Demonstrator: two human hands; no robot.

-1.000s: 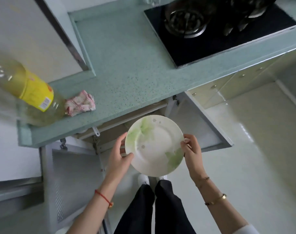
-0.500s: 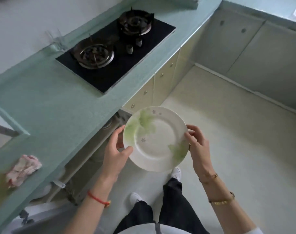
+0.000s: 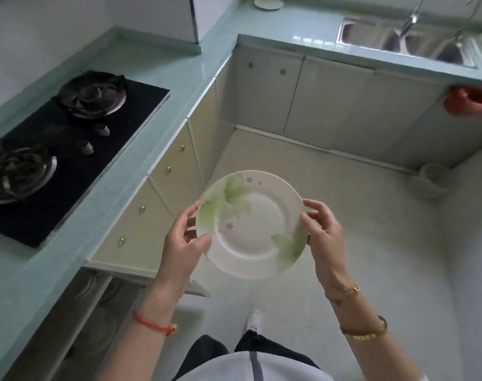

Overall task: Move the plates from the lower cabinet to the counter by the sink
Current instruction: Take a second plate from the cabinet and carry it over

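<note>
A white plate (image 3: 255, 229) with green leaf marks and small purple flowers is held level in front of me, above the floor. My left hand (image 3: 183, 244) grips its left rim and my right hand (image 3: 320, 232) grips its right rim. The open lower cabinet (image 3: 94, 309) lies at the lower left, with a few plates dimly visible inside. The steel sink (image 3: 407, 41) is set in the pale green counter (image 3: 286, 26) at the top right, far from the plate.
A black gas hob (image 3: 55, 149) fills the left counter. Closed cabinet doors (image 3: 330, 103) line the corner. A small white dish (image 3: 268, 2) sits at the back of the counter. A red object (image 3: 470, 101) hangs at the right; a pale bin (image 3: 430, 181) stands on the floor.
My view has swung right from the open cabinet and hob toward the sink corner. The plate stays held in both hands throughout.
</note>
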